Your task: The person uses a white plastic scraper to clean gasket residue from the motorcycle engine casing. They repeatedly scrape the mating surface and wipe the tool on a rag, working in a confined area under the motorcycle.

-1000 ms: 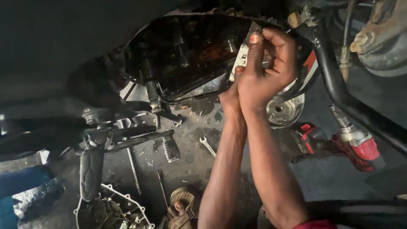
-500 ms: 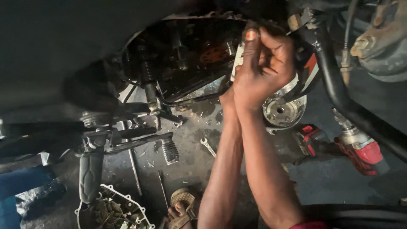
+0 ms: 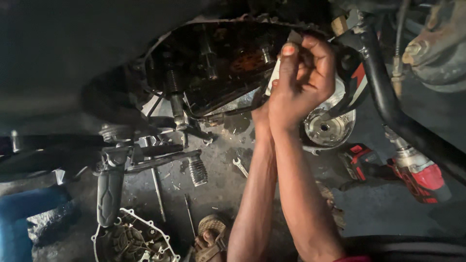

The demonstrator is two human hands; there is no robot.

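Right hand (image 3: 303, 80) pinches a thin pale strip (image 3: 274, 77) against the open, oily engine case (image 3: 218, 58)

A motorcycle repair workshop is shown: an opened engine (image 3: 218, 63) is seen at 12 o'clock, a removed cover (image 3: 133, 240) at 7, a spanner (image 3: 240, 166) on the oily floor (image 3: 223, 189), and a red impact driver (image 3: 417, 170) at 4.

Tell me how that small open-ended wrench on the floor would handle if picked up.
The small wrench looks like solid metal, so probably stiff and fairly heavy for its size. It lies flat, so it is unlikely to roll. The floor around it looks stained dark, perhaps with oil, so it may be slippery to grip.
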